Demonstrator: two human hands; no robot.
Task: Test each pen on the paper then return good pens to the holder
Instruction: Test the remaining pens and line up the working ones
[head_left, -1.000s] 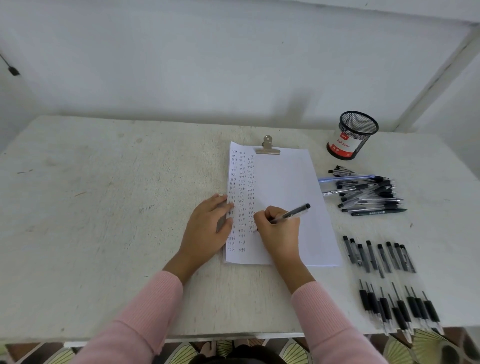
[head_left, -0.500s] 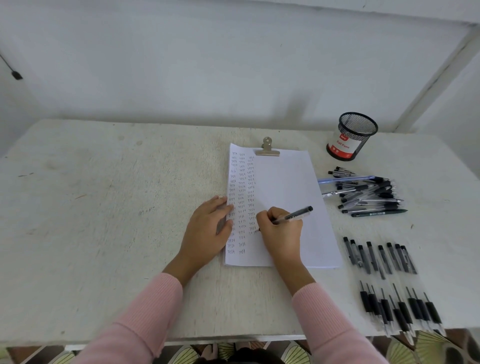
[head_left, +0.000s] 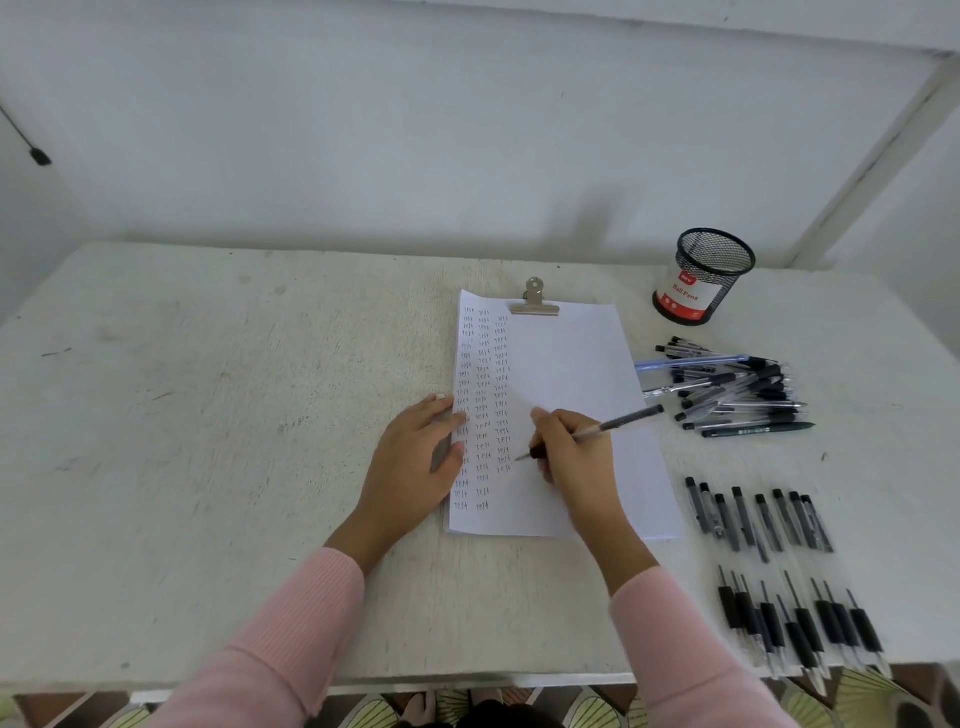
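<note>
My right hand (head_left: 576, 460) pinched the pen (head_left: 623, 420), barrel toward two o'clock; left hand (head_left: 410, 467) flat on paper (head_left: 571, 364). Holder (head_left: 696, 291) stood at one o'clock.

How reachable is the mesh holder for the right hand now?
Probably yes: the right hand, gripping a pen, has only flat paper and low loose pens between it and the open-topped holder.

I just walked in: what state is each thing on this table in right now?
Mesh holder: upright, no pens sticking out.
Paper: clipped, three columns of marks at left.
Binder clip: clamped on the paper's top edge.
Pen: gripped, tip at the paper.
Right hand: grips the pen.
Left hand: flat on the paper's left edge.
Pen pile: loose heap, lying flat.
Pen rows: two, laid side by side.
</note>
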